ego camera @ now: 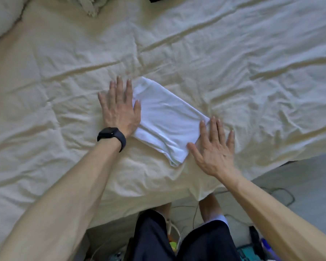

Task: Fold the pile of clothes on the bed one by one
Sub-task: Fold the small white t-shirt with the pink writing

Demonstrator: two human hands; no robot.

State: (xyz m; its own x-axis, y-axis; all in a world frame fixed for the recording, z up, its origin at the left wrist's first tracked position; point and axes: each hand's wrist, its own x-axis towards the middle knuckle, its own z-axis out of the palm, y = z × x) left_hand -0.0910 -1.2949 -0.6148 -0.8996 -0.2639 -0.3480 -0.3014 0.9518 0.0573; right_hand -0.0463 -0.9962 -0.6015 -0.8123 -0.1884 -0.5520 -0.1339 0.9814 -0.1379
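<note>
Your folded white garment (pixel 166 119) lies as a slanted rectangle on the cream duvet (pixel 233 53), near the bed's edge. Your left hand (pixel 119 108) rests flat at the garment's left end, fingers straight and spread wide, thumb lying on the cloth. Your right hand (pixel 215 149) lies flat at the garment's near right end, fingers straight and spread, holding nothing, with the thumb along the short edge. A black smartwatch (pixel 111 137) sits on your left wrist. Well beyond the garment, up left, is a pillow (pixel 2 17).
</note>
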